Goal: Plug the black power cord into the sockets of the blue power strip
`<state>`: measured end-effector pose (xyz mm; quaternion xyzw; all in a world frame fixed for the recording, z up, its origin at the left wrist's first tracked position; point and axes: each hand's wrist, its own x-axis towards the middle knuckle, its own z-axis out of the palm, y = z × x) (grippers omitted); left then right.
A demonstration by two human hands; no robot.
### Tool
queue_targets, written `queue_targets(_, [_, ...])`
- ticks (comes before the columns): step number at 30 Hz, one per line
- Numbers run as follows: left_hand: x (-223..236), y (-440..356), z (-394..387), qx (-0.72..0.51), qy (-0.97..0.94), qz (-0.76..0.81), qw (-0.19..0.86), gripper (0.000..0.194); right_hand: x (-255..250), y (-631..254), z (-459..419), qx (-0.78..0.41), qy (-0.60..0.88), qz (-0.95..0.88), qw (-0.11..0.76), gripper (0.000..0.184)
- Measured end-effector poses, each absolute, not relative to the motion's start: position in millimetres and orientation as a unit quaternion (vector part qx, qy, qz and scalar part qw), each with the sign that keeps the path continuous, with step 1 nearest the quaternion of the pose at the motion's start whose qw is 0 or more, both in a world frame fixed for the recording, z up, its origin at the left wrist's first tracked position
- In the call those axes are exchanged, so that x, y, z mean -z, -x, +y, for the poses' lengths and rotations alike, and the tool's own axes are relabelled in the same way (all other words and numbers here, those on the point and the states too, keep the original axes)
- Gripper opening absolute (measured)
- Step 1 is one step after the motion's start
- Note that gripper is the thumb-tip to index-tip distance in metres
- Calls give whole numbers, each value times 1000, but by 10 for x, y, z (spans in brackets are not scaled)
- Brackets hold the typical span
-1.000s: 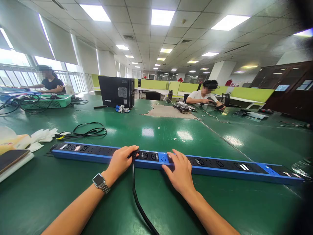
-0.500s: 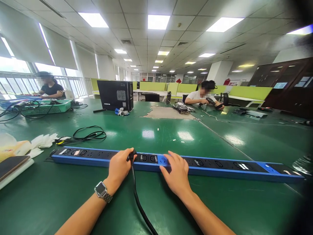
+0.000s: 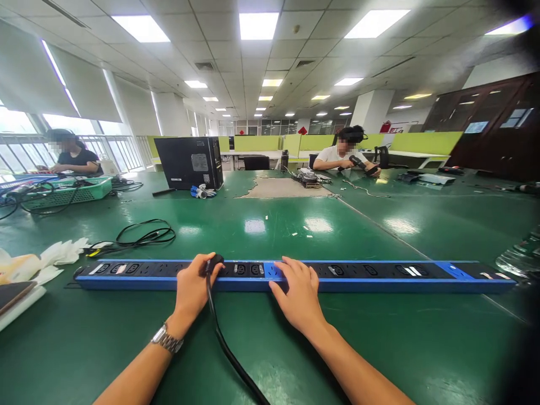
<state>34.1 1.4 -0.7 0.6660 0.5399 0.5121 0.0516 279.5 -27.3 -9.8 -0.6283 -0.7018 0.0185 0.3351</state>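
Observation:
A long blue and black power strip [image 3: 379, 275] lies across the green table [image 3: 270, 225] in front of me. My left hand [image 3: 192, 289], with a wristwatch, is closed round a black plug [image 3: 214, 261] seated in the strip; its black cable [image 3: 228, 351] runs back toward me. My right hand [image 3: 297, 292] rests flat on the strip just to the right, fingers stretched out over the sockets and holding nothing.
A coiled black cable [image 3: 141, 236] and white tissues [image 3: 59, 253] lie at the left. A black computer case [image 3: 188, 163] stands further back, a green basket of cables [image 3: 63, 191] far left. Two other people sit at the far side. Clear plastic [image 3: 521, 256] is at the right edge.
My view has tilted and shifted slightly, so the strip sits a little lower-left. Both hands keep their places on the strip, the left still on the plug.

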Motion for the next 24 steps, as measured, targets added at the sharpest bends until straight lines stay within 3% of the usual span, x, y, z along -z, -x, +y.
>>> queue_targets(24, [-13, -296, -34, -522, -655, 543, 53, 34, 67, -2813, -300, -39, 621, -702, 347, 33])
